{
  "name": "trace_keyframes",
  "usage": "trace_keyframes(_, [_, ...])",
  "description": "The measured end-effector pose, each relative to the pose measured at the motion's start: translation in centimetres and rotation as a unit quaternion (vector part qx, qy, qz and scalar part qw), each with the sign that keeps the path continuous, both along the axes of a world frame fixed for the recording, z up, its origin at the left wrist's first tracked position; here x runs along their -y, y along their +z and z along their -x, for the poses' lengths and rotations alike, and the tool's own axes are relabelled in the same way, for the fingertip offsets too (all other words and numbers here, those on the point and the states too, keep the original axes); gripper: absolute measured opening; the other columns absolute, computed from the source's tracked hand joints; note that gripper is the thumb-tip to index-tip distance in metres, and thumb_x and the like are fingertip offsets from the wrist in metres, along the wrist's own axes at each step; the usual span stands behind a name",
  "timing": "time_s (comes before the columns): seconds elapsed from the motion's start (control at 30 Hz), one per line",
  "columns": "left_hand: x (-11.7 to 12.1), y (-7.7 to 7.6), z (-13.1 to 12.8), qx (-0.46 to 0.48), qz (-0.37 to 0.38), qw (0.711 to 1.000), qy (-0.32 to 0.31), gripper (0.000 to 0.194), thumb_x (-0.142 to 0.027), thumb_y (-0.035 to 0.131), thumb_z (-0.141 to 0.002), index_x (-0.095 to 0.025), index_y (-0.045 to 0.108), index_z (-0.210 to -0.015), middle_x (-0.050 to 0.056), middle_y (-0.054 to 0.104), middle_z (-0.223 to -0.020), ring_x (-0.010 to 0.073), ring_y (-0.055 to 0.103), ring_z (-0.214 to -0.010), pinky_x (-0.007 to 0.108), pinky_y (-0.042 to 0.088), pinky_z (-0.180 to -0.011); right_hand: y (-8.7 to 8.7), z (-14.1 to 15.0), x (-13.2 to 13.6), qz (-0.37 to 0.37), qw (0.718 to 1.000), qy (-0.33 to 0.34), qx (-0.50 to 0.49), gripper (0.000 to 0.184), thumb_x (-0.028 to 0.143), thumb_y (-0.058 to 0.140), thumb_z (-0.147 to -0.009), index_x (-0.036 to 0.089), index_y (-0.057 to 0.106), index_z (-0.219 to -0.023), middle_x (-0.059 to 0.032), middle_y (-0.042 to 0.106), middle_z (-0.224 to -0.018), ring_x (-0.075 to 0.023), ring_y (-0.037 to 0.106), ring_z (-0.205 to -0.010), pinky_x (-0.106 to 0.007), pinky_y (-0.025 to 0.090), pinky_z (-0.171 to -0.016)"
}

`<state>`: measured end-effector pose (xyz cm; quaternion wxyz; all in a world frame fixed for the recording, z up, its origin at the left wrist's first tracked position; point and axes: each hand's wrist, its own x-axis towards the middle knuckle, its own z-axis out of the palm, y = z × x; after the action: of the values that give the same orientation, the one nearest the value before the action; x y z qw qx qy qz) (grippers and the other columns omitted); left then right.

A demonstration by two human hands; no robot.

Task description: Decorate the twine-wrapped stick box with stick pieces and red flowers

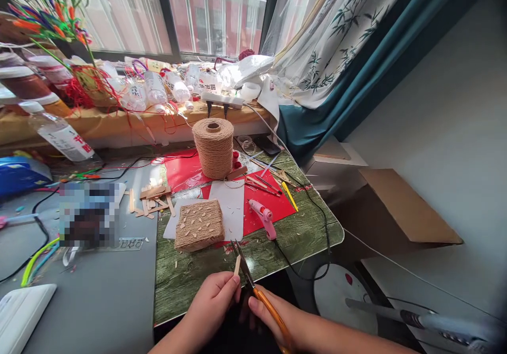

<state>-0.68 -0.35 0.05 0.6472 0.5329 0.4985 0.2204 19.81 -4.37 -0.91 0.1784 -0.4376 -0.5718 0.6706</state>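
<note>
My left hand (pixel 214 301) pinches a small wooden stick piece (pixel 237 264) upright near the table's front edge. My right hand (pixel 273 317) grips orange-handled scissors (pixel 253 282), their dark blades opened around the stick's tip. Just beyond them lies a twine-wrapped square block (pixel 200 225) dotted with small wood chips. A large spool of jute twine (pixel 214 148) stands farther back on red paper (pixel 186 171).
A pink glue gun (pixel 264 217) lies right of the block, its black cord trailing off the green mat (pixel 301 232). Loose wooden sticks (pixel 152 198), pencils (pixel 289 195), a power strip (pixel 222 99) and bottles crowd the sill. An open cardboard box (pixel 396 206) sits right.
</note>
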Motion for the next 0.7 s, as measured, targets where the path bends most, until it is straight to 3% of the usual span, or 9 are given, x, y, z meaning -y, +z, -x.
trace_keyframes(0.43, [-0.2, 0.0, -0.1, 0.004, 0.015, 1.0, -0.003, 0.054, -0.064, 0.044, -0.096, -0.021, 0.043, -0.063, -0.004, 0.038, -0.06, 0.0133, 0.032, -0.06, 0.028, 0.027, -0.058, -0.6, 0.1, 0.2, -0.01, 0.999, -0.028, 0.027, 0.049, 0.066, 0.041, -0.102, 0.02, 0.055, -0.098, -0.0034, 0.061, -0.087, -0.0173, 0.057, -0.075, -0.028, 0.048, -0.066])
trace_keyframes(0.7, [-0.5, 0.1, -0.3, 0.006, 0.054, 0.998, 0.012, 0.05, -0.062, 0.046, -0.094, -0.021, 0.044, -0.065, -0.005, 0.036, -0.059, 0.0124, 0.03, -0.057, 0.028, 0.023, -0.055, 0.5, 0.7, -0.5, 0.023, 0.995, -0.044, 0.092, 0.02, 0.035, 0.055, -0.095, 0.021, 0.05, -0.082, 0.0029, 0.051, -0.068, -0.0143, 0.048, -0.065, -0.027, 0.039, -0.062])
